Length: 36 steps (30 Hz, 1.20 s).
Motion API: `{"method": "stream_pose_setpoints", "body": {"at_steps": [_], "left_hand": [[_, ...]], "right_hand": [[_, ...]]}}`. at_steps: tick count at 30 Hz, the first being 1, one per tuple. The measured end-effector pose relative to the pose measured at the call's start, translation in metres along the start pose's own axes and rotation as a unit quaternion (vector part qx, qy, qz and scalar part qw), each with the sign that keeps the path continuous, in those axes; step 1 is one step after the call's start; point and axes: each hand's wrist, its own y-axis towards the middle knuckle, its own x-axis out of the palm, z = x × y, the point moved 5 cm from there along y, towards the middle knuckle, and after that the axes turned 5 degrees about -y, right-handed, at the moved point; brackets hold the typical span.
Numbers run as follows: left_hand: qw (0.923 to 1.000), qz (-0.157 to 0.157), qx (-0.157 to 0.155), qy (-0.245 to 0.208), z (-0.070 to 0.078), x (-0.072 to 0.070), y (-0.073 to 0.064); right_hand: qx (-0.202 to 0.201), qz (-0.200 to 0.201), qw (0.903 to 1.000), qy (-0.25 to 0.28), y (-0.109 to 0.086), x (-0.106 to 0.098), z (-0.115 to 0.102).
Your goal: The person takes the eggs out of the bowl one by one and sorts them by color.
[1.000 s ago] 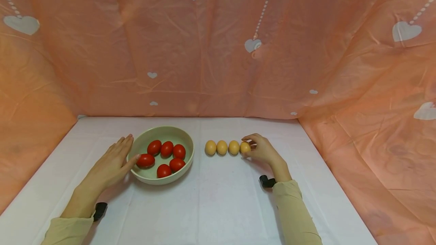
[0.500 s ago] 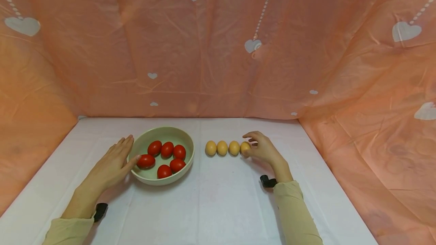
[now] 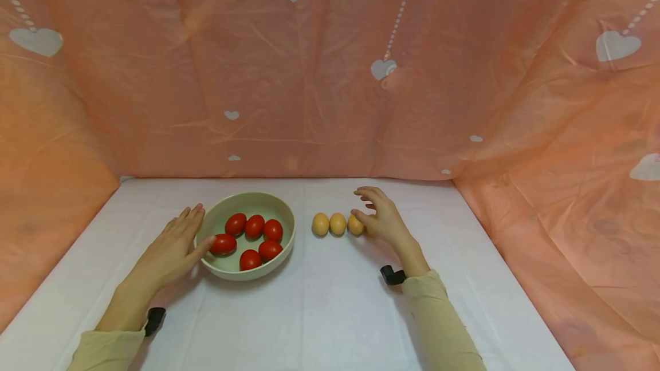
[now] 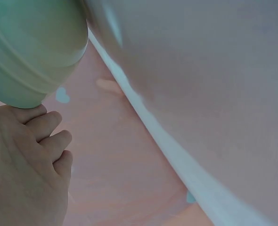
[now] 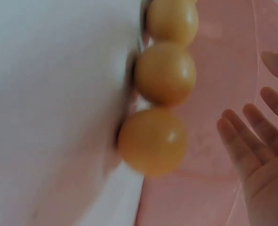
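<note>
Several red plum tomatoes (image 3: 255, 227) lie in a pale green bowl (image 3: 289, 239). My left hand (image 3: 165, 251) rests against the bowl's left side, fingers straight and thumb over the rim near one tomato. In the left wrist view, the fingertips touch the outside of the bowl (image 4: 35, 56). Several yellow, egg-shaped pieces (image 3: 337, 224) stand in a row right of the bowl. My right hand (image 3: 384, 216) hovers over the row's right end, fingers spread and holding nothing; it partly hides the last piece. The right wrist view shows the yellow pieces (image 5: 153, 142) apart from the hand.
A white cloth (image 3: 330, 308) covers the table. Orange curtains (image 3: 309, 102) with pale hearts hang behind it and along both sides. A black wrist camera (image 3: 154, 320) sits at the left sleeve, another black camera (image 3: 393, 275) at the right.
My right hand has come off the rightmost yellow piece, rising and shifting left over the row. The left hand and the bowl stay where they were.
</note>
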Motion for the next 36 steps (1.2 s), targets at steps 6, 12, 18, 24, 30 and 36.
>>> {"method": "stream_pose_setpoints", "body": {"at_steps": [6,12,18,24,30,36], "left_hand": [[0.9999,0.005,0.009,0.013,0.002,-0.001,0.0],[0.9996,0.007,0.015,0.022,0.004,0.0,0.0],[0.9996,0.005,0.016,0.021,0.007,0.002,-0.001],[0.9998,0.002,0.012,0.016,0.006,0.002,0.0],[0.9997,0.003,0.012,0.021,0.007,0.004,0.002],[0.9995,0.003,0.012,0.03,0.008,0.004,0.002]], "right_hand": [[-0.04,-0.01,0.9991,0.002,0.013,0.012,-0.021],[-0.058,-0.043,0.9974,-0.009,0.027,0.027,-0.042],[-0.087,-0.074,0.9934,-0.006,0.041,0.043,-0.068],[-0.111,-0.099,0.9888,-0.016,0.051,0.062,-0.09],[-0.136,-0.126,0.9823,-0.024,0.056,0.08,-0.105],[-0.162,-0.152,0.9743,-0.037,0.062,0.098,-0.117]]}}
